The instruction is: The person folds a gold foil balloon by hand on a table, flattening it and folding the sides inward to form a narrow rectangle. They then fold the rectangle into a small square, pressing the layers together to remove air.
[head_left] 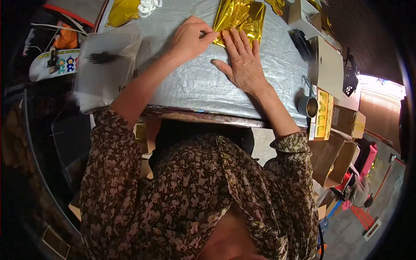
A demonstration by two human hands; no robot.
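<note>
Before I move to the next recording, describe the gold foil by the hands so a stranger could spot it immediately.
Start at the silvery table covering and look toward its far side. There lies a crinkled, roughly rectangular gold foil, the right hand flat on its near part, the left hand at its near-left corner. Unlike the gold pieces on either side, it has hands on it.

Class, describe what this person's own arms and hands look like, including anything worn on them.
The left sleeve and right sleeve are loose and dark, with a small, pale floral or leafy print, and leave the forearms bare. The left hand and right hand are ungloved, and no watch or ring shows.
</note>
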